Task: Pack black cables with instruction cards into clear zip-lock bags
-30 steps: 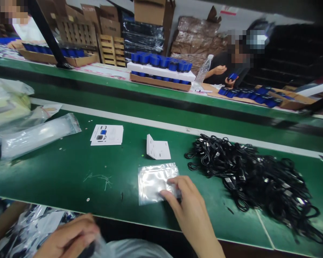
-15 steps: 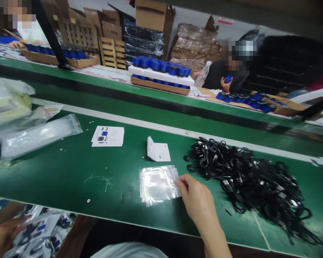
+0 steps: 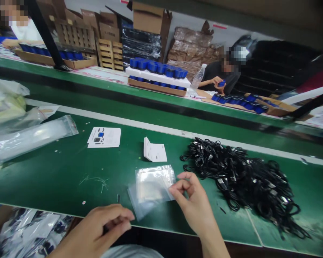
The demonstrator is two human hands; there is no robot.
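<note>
A small stack of clear zip bags [image 3: 153, 181] lies on the green table in front of me. One clear plastic bag [image 3: 141, 206] is skewed out of the stack toward the near edge. My right hand [image 3: 192, 199] pinches the bags at their right side between thumb and forefinger. Just left of the skewed bag, my left hand [image 3: 104, 225] hovers at the table's edge, fingers curled but apart and holding nothing. A folded leaflet [image 3: 156, 152] stands half open just beyond the bags. To the right spreads a heap of black USB cables [image 3: 239, 179].
Printed leaflets [image 3: 107, 138] lie stacked left of centre. A long plastic pack [image 3: 34, 138] and a bulky bag [image 3: 5, 100] sit farther left. Below the table's near edge is a box of filled bags [image 3: 29, 233]. Across the belt, two people work beside trays of blue items [image 3: 158, 68].
My left hand has come from the box of filled bags to beside the stack. One bag has shifted toward me out of the stack; my right hand stays at its right side.
</note>
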